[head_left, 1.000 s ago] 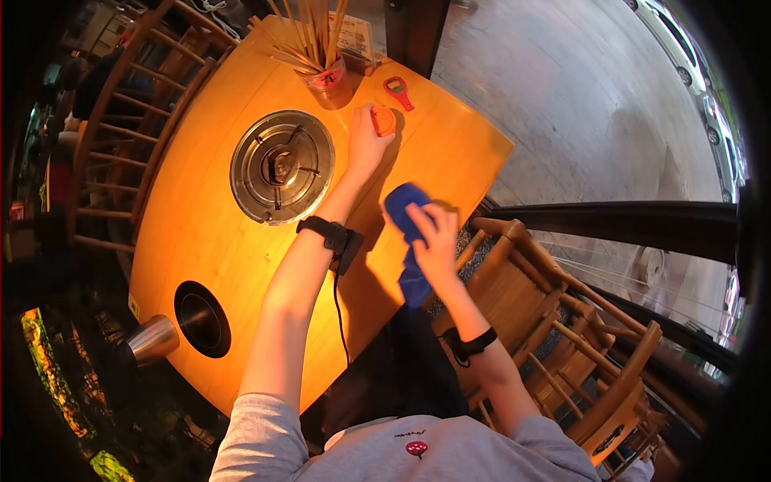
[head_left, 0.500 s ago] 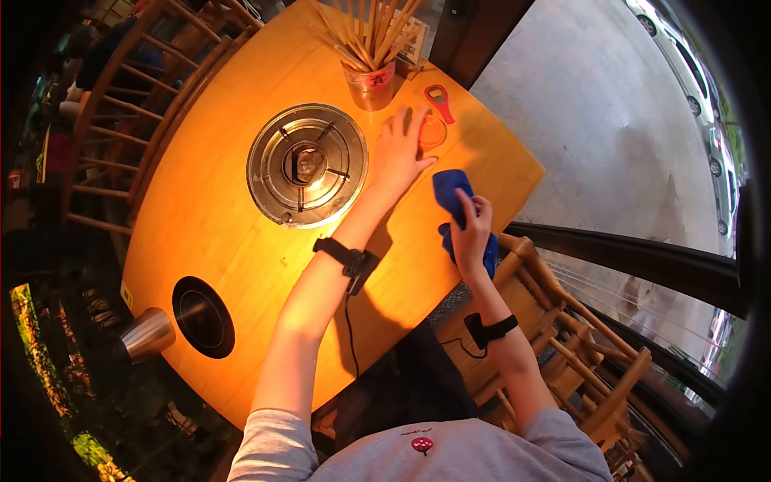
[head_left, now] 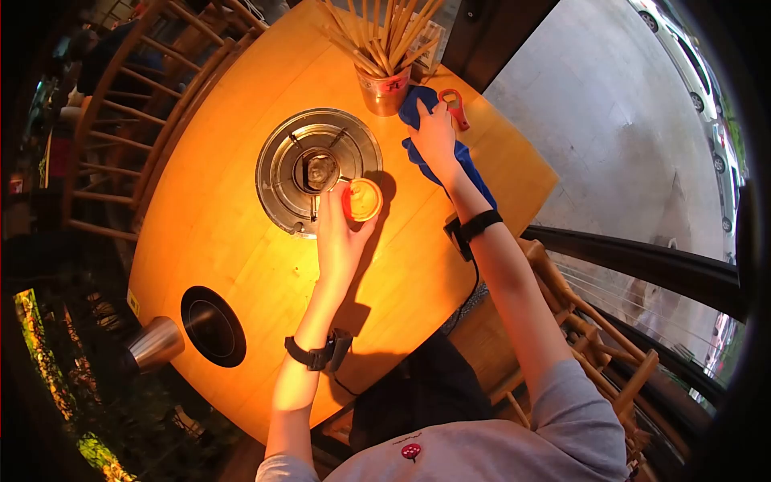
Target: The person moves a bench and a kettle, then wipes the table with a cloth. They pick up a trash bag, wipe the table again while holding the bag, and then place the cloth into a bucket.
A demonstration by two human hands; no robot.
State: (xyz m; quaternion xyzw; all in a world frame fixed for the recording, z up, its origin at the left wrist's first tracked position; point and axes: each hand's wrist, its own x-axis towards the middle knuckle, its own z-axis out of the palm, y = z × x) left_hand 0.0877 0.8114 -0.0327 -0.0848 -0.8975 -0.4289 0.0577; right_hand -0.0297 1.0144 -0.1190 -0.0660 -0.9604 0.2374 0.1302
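Observation:
My left hand (head_left: 339, 241) grips a small round orange container (head_left: 363, 200), holding it up by its side over the near right rim of the round metal burner (head_left: 277, 193). What the container holds, if anything, I cannot make out. Farther right, my right hand (head_left: 434, 138) is wrapped on a blue cloth (head_left: 479, 178), pressed to the tabletop (head_left: 434, 241). Part of the cloth bunches beyond the fingers, and the rest trails under the wrist. Just past those fingers lies a red bottle opener (head_left: 459, 115).
A metal pail (head_left: 384, 93) full of wooden sticks stands at the far side. A black round disc (head_left: 213, 326) is set in the table's left part, with a metal cup (head_left: 157, 343) by the edge. Wooden chairs (head_left: 120, 140) flank the table, and a window runs along the right.
My left hand has picked up the orange container and brought it left and nearer, to the burner. My right hand has carried the blue cloth forward onto the table, where the container lay.

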